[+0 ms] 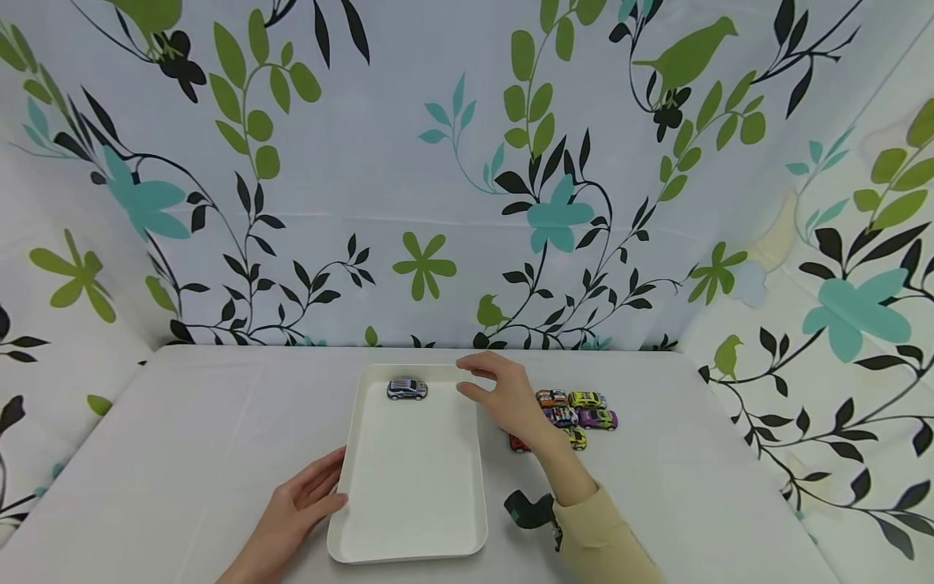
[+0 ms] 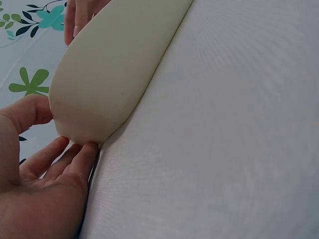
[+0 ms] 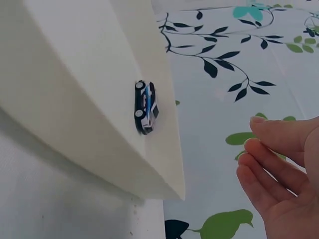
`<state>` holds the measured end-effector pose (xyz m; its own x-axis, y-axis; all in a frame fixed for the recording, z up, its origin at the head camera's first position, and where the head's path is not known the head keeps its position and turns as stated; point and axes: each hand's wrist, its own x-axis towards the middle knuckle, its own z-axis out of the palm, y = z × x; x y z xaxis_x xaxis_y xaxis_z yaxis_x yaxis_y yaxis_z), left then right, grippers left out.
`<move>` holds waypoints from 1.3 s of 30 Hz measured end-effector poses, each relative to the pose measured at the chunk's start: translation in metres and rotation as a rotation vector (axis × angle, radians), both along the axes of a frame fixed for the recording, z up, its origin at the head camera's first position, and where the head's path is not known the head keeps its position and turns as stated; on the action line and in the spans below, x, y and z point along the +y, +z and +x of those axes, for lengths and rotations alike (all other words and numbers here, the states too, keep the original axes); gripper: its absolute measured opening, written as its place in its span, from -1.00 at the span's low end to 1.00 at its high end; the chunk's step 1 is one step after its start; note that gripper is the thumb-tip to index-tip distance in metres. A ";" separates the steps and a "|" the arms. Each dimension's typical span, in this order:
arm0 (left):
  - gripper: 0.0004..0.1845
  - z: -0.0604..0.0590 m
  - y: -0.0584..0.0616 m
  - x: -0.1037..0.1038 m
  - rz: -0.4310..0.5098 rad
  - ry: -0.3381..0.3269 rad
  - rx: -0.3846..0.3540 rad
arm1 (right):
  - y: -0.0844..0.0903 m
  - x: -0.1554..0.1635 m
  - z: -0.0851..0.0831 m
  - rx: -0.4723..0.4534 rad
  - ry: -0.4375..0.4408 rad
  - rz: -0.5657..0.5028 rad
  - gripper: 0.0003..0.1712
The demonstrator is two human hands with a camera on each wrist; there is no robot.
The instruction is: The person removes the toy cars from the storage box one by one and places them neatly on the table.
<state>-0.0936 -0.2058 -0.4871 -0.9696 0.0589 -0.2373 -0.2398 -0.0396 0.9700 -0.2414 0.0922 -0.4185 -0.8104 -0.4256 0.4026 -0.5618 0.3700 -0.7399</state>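
A white tray [image 1: 412, 487] lies on the counter [image 1: 182, 454], with one blue-and-white toy car [image 1: 406, 389] resting in its far end, near the back rim. The left hand [image 1: 295, 507] rests against the tray's near left edge, fingers straight and relaxed, gripping nothing. The right hand [image 1: 503, 397] hovers over the tray's far right corner, fingers loosely spread and empty. Just right of it sits a cluster of toy cars [image 1: 576, 410], partly hidden by the wrist.
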 end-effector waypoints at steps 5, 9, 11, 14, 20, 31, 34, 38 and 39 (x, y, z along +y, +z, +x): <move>-0.26 0.000 -0.002 0.000 0.013 -0.007 0.007 | 0.002 -0.024 -0.007 -0.047 0.002 0.004 -0.65; -0.26 0.000 -0.003 0.000 0.016 -0.011 0.018 | -0.001 -0.041 -0.012 -0.088 0.003 0.032 -0.65; -0.26 0.000 -0.003 0.001 0.012 -0.007 0.022 | -0.003 -0.047 -0.014 -0.104 0.014 0.035 -0.65; -0.26 -0.001 -0.004 0.002 0.012 -0.005 0.023 | -0.006 -0.054 -0.016 -0.134 0.005 0.043 -0.66; -0.26 -0.001 -0.005 0.003 0.027 -0.013 0.024 | -0.013 -0.064 -0.018 -0.147 -0.010 0.075 -0.67; -0.26 0.000 -0.006 0.001 0.030 -0.001 0.022 | -0.030 -0.076 -0.019 -0.176 -0.055 0.141 -0.67; -0.27 0.002 -0.007 0.001 0.034 -0.003 0.026 | -0.032 -0.077 -0.017 -0.142 -0.084 0.179 -0.68; -0.27 0.003 -0.008 0.000 0.038 -0.006 0.041 | -0.035 -0.080 -0.015 -0.097 -0.106 0.206 -0.68; -0.27 0.003 -0.009 -0.001 0.037 -0.005 0.044 | -0.037 -0.080 -0.015 -0.088 -0.108 0.212 -0.68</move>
